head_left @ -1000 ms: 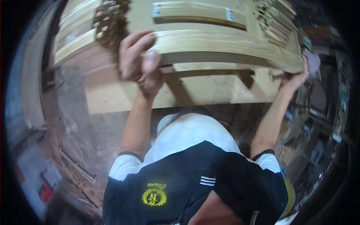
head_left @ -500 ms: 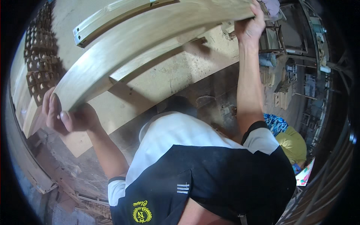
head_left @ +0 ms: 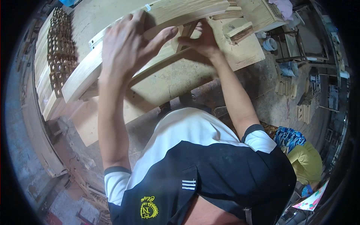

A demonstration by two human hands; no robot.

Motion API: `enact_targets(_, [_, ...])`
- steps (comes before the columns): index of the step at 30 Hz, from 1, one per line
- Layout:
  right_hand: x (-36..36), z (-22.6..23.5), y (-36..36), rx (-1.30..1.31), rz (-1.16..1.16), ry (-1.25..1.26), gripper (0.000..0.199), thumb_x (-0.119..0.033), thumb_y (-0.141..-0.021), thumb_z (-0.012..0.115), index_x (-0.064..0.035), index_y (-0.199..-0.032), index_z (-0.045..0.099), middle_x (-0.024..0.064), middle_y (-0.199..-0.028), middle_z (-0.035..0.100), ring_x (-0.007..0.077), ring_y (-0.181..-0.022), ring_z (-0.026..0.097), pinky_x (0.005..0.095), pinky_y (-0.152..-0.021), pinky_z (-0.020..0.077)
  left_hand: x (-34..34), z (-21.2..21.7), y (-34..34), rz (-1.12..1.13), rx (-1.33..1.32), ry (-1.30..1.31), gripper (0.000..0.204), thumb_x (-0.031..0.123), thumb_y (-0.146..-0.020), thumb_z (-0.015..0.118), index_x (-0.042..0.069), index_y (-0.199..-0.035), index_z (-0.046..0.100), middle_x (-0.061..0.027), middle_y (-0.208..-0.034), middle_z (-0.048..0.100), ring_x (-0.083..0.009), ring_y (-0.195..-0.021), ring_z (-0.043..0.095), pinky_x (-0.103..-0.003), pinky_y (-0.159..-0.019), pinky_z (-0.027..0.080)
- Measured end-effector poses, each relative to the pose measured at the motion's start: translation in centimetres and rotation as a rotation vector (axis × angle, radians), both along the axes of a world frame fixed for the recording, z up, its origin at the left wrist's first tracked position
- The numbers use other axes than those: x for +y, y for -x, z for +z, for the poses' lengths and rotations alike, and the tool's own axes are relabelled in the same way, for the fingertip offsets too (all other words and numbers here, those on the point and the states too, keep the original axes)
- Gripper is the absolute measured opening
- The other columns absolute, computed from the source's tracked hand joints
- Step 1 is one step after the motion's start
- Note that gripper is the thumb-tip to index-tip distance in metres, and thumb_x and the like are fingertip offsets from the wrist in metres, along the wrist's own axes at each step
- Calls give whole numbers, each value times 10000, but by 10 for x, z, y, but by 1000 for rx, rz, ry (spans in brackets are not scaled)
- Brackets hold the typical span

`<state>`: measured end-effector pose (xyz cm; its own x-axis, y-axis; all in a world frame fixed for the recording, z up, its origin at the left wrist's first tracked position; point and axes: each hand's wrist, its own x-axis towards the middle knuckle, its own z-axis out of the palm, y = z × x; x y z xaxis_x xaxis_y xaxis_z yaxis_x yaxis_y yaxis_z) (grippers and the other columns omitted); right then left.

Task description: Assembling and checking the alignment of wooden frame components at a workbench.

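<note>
A pale curved wooden board (head_left: 85,73) lies across the upper part of the view, over other wooden parts on the worktable. My left hand (head_left: 125,50) is spread over the board; its thumb is stretched out to the right and its fingertips reach over the far side. Under the board's right half, my right hand (head_left: 206,41) is bent around a short wooden crosspiece (head_left: 184,35), its thumb against the piece. Part of its grip is hidden by the board. A straight wooden rail (head_left: 156,59) runs below the board.
The light worktable (head_left: 165,88) extends beneath the frame parts. Stacked slotted wood pieces (head_left: 62,48) stand at the left. Small wood blocks (head_left: 240,33) lie at the right. Buckets (head_left: 288,69) stand beyond the table's right end. A person in yellow (head_left: 307,163) is at the lower right.
The curved board was held up by its two ends; it now rests lower on the other parts. My left hand has moved inward onto the board, my right hand beneath it to the crosspiece.
</note>
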<state>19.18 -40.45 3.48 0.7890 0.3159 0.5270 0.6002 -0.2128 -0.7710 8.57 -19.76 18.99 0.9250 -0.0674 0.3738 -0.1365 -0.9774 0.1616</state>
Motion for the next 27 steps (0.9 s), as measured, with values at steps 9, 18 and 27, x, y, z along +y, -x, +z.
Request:
enact_targets(9, [31,-11,7,-105,-1,255,679,-272,-753,731,-173,-1366,456,171,-1240,589,373,-1106,610,451,-881,537,-22,-7,-9,175,158,-66,569,592,-833,697,50,-1000,646,-157,-916,700,-361,-885,678,-487,-740,519])
enact_targets(18, [18,22,12,174,65,-29,657,-168,-755,737,-79,-1278,349,104,-876,617,264,-781,636,363,-709,543,-18,-19,-7,113,-13,20,429,396,-869,736,22,-934,535,-210,-804,557,-351,-760,552,-430,-690,451])
enact_targets(27, [18,15,7,204,120,49,673,-194,-770,756,-81,-1304,362,118,-959,643,294,-843,652,361,-747,557,-25,-12,-10,185,67,14,526,467,-832,750,-8,-867,527,-242,-845,609,-366,-797,604,-450,-689,467])
